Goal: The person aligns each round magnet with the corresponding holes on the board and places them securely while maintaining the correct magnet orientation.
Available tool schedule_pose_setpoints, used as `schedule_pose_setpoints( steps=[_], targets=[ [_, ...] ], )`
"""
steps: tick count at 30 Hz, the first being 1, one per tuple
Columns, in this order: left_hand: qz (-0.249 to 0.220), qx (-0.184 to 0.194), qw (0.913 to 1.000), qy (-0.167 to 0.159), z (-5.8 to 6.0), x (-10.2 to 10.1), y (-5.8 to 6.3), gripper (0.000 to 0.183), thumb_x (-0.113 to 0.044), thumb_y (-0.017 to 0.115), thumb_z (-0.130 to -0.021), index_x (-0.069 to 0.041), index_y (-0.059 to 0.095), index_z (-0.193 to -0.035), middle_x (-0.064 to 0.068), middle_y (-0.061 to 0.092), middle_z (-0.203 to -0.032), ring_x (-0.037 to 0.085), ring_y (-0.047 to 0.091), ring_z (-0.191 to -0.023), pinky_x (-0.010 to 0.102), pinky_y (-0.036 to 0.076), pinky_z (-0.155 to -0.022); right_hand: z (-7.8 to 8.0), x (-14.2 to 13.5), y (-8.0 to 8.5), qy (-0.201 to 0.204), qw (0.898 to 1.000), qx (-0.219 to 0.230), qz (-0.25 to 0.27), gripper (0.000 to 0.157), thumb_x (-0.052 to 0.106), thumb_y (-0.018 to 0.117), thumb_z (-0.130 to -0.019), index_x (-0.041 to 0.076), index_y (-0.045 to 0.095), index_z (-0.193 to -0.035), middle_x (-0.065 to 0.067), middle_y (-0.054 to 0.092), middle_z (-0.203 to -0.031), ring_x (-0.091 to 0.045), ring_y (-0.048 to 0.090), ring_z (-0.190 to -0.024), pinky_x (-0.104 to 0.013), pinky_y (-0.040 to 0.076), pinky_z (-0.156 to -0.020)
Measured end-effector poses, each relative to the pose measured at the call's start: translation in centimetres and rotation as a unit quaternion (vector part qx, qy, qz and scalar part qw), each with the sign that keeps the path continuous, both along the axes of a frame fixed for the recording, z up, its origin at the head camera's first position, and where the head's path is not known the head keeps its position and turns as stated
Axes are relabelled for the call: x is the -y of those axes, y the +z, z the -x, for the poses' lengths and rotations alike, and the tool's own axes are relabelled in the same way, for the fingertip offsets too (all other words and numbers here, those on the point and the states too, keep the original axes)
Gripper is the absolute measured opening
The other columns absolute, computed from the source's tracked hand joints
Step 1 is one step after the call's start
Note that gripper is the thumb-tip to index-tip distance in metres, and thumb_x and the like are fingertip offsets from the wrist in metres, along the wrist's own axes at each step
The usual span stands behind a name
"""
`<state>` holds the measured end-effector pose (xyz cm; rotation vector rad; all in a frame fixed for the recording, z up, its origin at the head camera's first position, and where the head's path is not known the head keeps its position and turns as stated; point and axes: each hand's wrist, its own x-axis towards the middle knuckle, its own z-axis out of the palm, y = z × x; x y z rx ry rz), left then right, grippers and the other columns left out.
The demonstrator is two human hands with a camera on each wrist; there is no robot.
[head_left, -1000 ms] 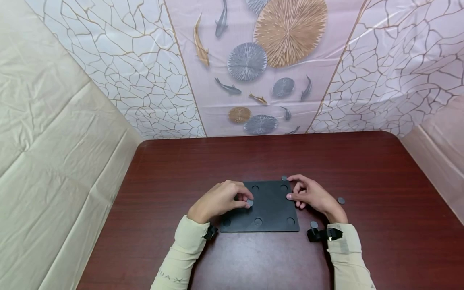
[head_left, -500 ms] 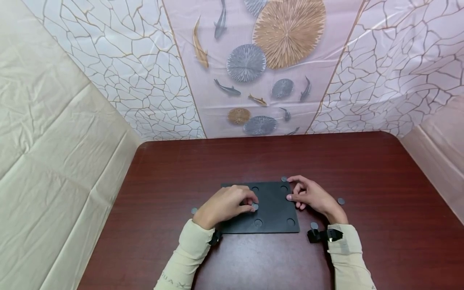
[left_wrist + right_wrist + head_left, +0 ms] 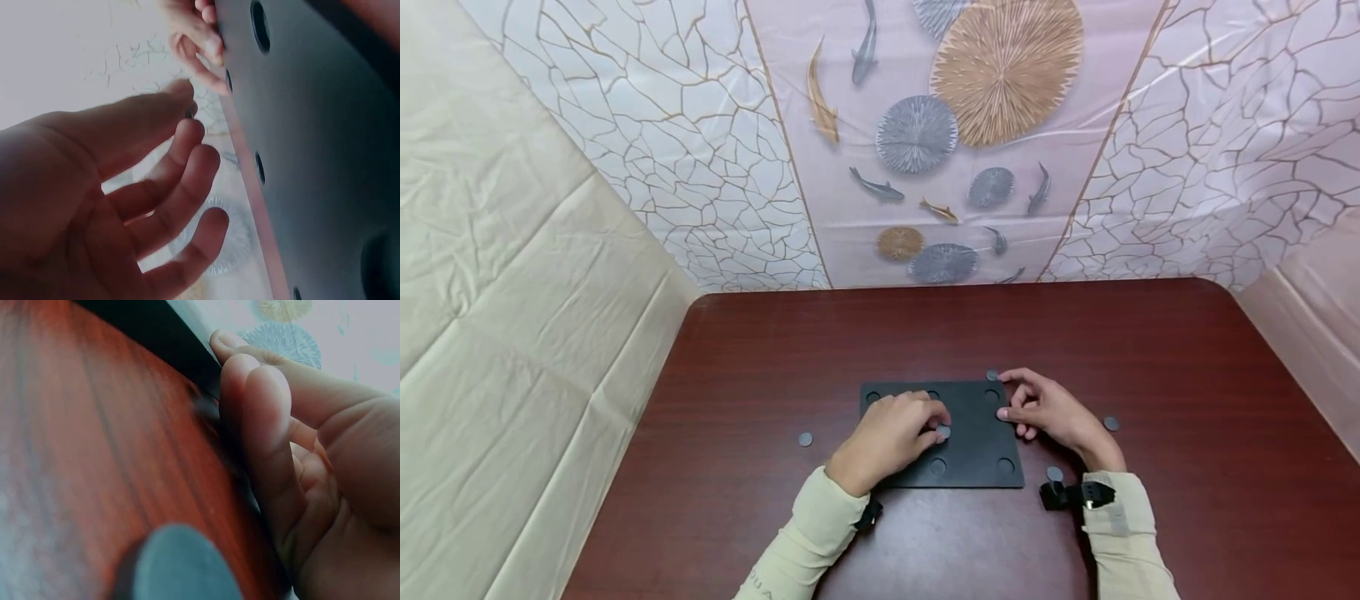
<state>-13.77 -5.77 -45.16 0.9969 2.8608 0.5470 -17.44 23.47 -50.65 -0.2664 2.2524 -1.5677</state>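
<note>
We note the left hand pinching a small round grey disc above a flat black rectangular board. The right hand, fingers loosely bent, touches the board's right edge with its thumb.

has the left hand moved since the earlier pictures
Yes. In the head view, the left hand has moved rightward across the black board, nearer the right hand, carrying a pinched grey disc.
</note>
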Motion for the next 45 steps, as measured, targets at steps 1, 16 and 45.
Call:
schedule_pose_setpoints(
  steps=[1, 16, 45],
  targets=[
    [-0.003, 0.005, 1.0000, 0.004, -0.1, -0.2, 0.0, 0.016, -0.027, 0.078, -0.098, -0.023, 0.079, -0.113, -0.010, 0.070, -0.102, 0.003, 0.064, -0.086, 0.020, 0.053, -0.073, 0.0, 0.0, 0.0, 0.001, 1.000, 0.000, 0.000, 0.062, 0.009, 0.077, -0.098, -0.004, 0.045, -0.150, -0.015, 0.063, -0.083, -0.021, 0.065, -0.061, -0.035, 0.059, -0.057],
    [-0.013, 0.029, 0.9984, 0.046, -1.7, -3.3, -0.8, 0.017, -0.030, 0.078, -0.098, -0.024, 0.079, -0.114, -0.008, 0.068, -0.097, 0.007, 0.061, -0.083, 0.022, 0.049, -0.065, 0.2, -0.1, 0.0, 0.006, 1.000, -0.004, -0.004, 0.062, 0.010, 0.077, -0.097, -0.005, 0.046, -0.149, -0.015, 0.063, -0.083, -0.019, 0.065, -0.060, -0.035, 0.058, -0.056],
    [0.012, -0.007, 0.9991, -0.040, -3.7, -6.6, -2.8, 0.018, -0.029, 0.077, -0.100, -0.027, 0.081, -0.117, -0.011, 0.069, -0.104, 0.003, 0.062, -0.087, 0.016, 0.047, -0.061, 0.4, -0.3, -0.1, 0.011, 1.000, -0.006, -0.005, 0.061, 0.009, 0.077, -0.098, -0.004, 0.046, -0.149, -0.016, 0.063, -0.084, -0.020, 0.065, -0.061, -0.035, 0.059, -0.057]
  ],
)
